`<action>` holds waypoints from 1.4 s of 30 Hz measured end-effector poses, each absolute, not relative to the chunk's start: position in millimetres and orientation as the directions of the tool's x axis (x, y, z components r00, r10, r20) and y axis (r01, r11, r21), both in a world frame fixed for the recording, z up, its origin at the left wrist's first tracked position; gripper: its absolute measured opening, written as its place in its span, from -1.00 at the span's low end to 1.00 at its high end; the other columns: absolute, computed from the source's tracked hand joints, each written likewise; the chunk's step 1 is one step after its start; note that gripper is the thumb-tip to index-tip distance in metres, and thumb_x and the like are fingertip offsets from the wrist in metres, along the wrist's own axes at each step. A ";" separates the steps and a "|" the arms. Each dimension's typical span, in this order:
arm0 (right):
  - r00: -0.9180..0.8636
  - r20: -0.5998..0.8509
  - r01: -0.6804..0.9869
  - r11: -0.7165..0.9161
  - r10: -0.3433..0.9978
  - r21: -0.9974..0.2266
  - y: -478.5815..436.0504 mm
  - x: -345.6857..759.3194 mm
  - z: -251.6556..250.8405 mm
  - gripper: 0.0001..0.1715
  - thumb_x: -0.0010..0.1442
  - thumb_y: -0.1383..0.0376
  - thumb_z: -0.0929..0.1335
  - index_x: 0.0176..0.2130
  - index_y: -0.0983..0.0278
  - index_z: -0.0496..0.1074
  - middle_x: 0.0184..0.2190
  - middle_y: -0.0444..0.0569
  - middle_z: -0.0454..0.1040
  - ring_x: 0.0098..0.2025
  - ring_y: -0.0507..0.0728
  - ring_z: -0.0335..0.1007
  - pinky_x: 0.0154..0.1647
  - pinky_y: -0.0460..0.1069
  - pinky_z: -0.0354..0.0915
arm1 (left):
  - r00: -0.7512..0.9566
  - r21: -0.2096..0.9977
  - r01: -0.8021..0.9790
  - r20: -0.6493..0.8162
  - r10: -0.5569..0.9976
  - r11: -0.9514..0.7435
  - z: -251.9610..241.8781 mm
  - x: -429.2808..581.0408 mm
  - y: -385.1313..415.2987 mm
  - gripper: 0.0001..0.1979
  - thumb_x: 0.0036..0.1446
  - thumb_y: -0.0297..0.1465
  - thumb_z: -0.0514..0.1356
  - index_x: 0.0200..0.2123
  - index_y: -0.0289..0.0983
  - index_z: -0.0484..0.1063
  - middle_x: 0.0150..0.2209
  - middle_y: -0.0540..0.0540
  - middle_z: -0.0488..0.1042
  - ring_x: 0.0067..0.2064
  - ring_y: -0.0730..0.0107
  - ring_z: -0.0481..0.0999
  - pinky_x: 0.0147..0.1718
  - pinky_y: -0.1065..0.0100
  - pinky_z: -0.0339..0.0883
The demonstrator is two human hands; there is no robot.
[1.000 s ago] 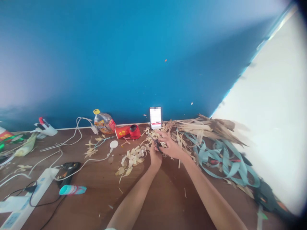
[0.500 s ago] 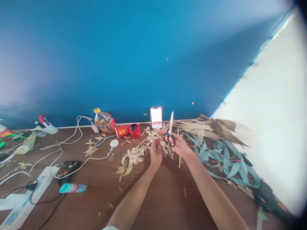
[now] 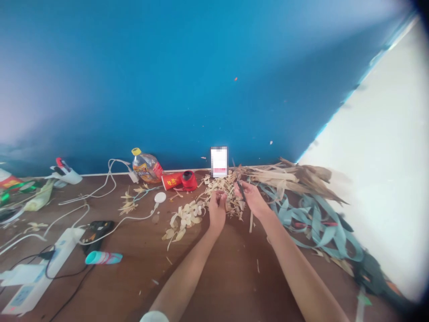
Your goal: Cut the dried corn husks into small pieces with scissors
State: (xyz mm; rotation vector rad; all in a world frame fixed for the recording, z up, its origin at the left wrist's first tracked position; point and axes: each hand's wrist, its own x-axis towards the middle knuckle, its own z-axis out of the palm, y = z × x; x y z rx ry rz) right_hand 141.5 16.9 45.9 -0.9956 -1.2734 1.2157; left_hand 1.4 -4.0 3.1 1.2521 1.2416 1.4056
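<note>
My right hand (image 3: 254, 200) is closed on a pair of scissors (image 3: 240, 188), seen edge-on with the black handles in the fingers and the blades pointing up and away. Close by on the left, my left hand (image 3: 217, 206) has its thumb and fingers drawn together in a pinch; what they hold, if anything, is too small to make out. Both hands are over a heap of pale dry scraps (image 3: 231, 183), like cut husk. Left of my left hand lies a cluster of pale petal-shaped pieces (image 3: 187, 215).
A phone (image 3: 219, 162) leans on the blue wall. Dry husks (image 3: 295, 176) and a tangled blue-green ribbon (image 3: 315, 223) lie right. On the left are a bottle (image 3: 146, 167), a red can (image 3: 172, 181), a power strip (image 3: 43, 273), cables and a blue tube (image 3: 103, 258).
The scissors have turned from showing their handle loops broadside to edge-on, with the blades tipped lower. My left hand has shifted only slightly.
</note>
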 end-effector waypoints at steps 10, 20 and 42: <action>0.303 0.099 0.206 0.036 0.948 -0.978 17.5 152.1 5.4 -0.65 -0.09 0.11 0.45 -0.62 0.28 0.33 -0.65 -0.20 0.27 -0.56 0.00 0.11 -0.51 -0.07 0.06 | -0.129 0.994 0.027 0.112 0.985 -0.110 0.6 0.4 -0.1 -0.70 0.18 -0.17 0.10 -0.19 -0.28 0.32 -0.46 0.00 0.38 -0.48 0.46 0.37 -0.43 0.42 0.25; 0.153 0.203 0.310 0.148 0.967 -0.939 1.3 147.7 23.4 -0.62 -0.04 0.13 0.41 -0.66 0.29 0.27 -0.59 -0.14 0.26 -0.51 0.01 0.12 -0.48 -0.07 0.07 | -0.113 0.995 0.027 0.103 0.988 -0.101 4.3 4.0 -4.2 -0.59 0.27 -0.07 -0.10 -0.27 -0.28 0.32 -0.60 0.08 0.19 -0.61 0.55 0.22 -0.57 0.47 0.15; 0.076 0.114 0.383 0.076 0.991 -0.921 12.2 138.6 41.9 -0.76 -0.05 0.22 0.34 -0.62 0.31 0.33 -0.61 -0.14 0.26 -0.51 0.02 0.12 -0.51 -0.08 0.02 | 0.035 0.988 0.048 0.148 0.988 -0.150 11.5 2.3 6.6 -0.69 0.20 -0.17 0.07 -0.25 -0.30 0.39 -0.45 -0.03 0.41 -0.46 0.48 0.34 -0.44 0.44 0.22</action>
